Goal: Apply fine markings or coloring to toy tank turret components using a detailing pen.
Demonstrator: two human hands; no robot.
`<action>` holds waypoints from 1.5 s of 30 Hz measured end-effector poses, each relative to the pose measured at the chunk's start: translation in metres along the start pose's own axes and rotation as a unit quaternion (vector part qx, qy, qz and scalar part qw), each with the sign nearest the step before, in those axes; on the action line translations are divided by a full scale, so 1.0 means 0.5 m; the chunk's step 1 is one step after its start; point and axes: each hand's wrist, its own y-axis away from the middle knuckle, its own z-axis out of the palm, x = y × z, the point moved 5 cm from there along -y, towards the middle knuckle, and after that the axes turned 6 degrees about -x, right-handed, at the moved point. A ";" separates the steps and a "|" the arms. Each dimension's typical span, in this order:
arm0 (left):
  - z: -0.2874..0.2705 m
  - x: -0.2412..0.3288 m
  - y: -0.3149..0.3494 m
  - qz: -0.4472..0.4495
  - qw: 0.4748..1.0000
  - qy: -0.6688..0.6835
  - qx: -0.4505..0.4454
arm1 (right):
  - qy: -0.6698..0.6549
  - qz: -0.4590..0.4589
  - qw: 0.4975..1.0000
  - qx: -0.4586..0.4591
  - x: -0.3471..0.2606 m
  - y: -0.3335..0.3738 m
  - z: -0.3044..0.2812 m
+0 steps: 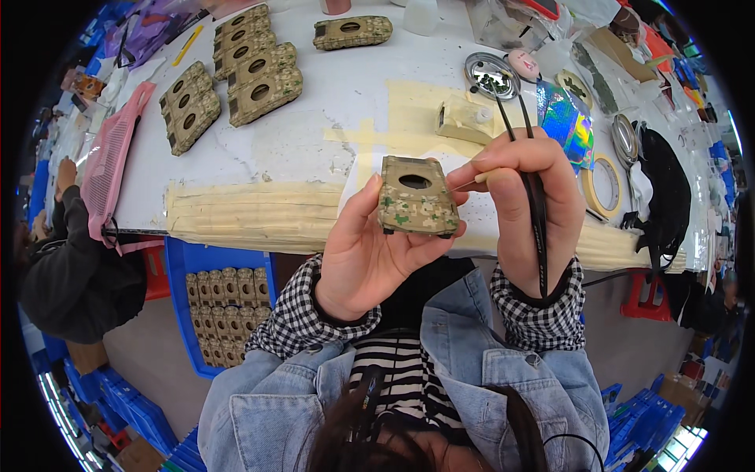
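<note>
My left hand (358, 256) grips a camouflage toy tank hull (415, 206) by its sides, with the round dark opening facing up. At the hull's right edge my right hand (535, 189) pinches a thin pale stick (478, 178) between thumb and fingers; its fine tip reaches the hull or comes very near it. Black tweezers (537, 212) are tucked in the same hand, their two prongs spread and pointing away from me. Beyond the prongs sits a round metal dish (473, 72) holding small dark green bits.
More hulls (266, 85) stand at the far left, with a yellow stick (187, 46) nearby. A tape-covered block (464, 119), masking tape roll (601, 186) and black cloth bag (662, 193) lie to the right. A blue crate (179, 311) of hulls is below the table's padded edge (244, 216).
</note>
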 end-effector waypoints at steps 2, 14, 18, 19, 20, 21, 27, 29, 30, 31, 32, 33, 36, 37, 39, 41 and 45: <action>0.002 0.000 0.001 0.001 1.000 -0.004 0.007 | -0.010 0.011 1.000 0.005 0.009 0.003 0.004; -0.007 0.009 0.001 0.005 0.999 -0.027 0.025 | 0.052 0.014 0.999 0.000 0.020 -0.004 0.003; -0.005 0.010 -0.002 0.005 1.000 -0.013 0.019 | 0.061 0.014 0.998 0.000 0.022 -0.008 0.002; -0.005 0.010 -0.002 0.004 1.000 -0.012 0.019 | 0.060 0.015 0.998 -0.001 0.022 -0.007 0.003; -0.006 0.010 -0.001 0.003 1.000 -0.011 0.018 | 0.060 0.016 0.998 -0.001 0.022 -0.006 0.003; -0.006 0.010 0.000 0.003 1.000 -0.010 0.018 | 0.058 0.016 0.998 -0.002 0.023 -0.005 0.003; -0.001 0.010 0.003 0.005 1.000 -0.021 0.019 | 0.061 0.009 0.998 -0.014 0.018 -0.006 0.005; -0.001 0.010 0.003 0.003 1.000 -0.019 0.018 | 0.036 0.018 0.999 -0.017 0.016 -0.005 0.005; -0.001 0.009 0.004 0.003 1.000 -0.018 0.018 | 0.009 0.025 1.000 -0.014 0.016 -0.004 0.008; -0.001 0.009 0.003 0.001 1.000 -0.022 0.017 | -0.018 0.033 0.999 -0.011 0.016 -0.004 0.010; -0.001 0.010 0.003 0.000 1.000 -0.026 0.016 | -0.037 0.043 0.998 0.001 0.016 -0.005 0.006; -0.001 0.010 0.003 -0.001 0.999 -0.029 0.015 | -0.056 0.053 0.997 0.013 0.015 -0.007 0.002; 0.002 0.014 0.007 0.004 1.000 -0.014 -0.012 | -0.012 0.057 0.995 0.078 0.021 -0.014 -0.031; 0.003 0.015 0.006 0.005 1.000 -0.016 -0.015 | 0.060 0.026 0.993 0.101 0.027 -0.021 -0.051; 0.005 0.017 0.004 0.005 1.000 -0.017 -0.018 | 0.209 -0.025 0.969 0.133 0.041 -0.032 -0.085; 0.005 0.019 0.006 0.008 1.000 -0.017 -0.022 | 0.354 -0.069 0.922 0.142 0.045 -0.042 -0.095; 0.004 0.021 0.004 0.006 0.999 -0.004 -0.047 | 0.433 -0.117 0.888 0.102 0.050 -0.056 -0.084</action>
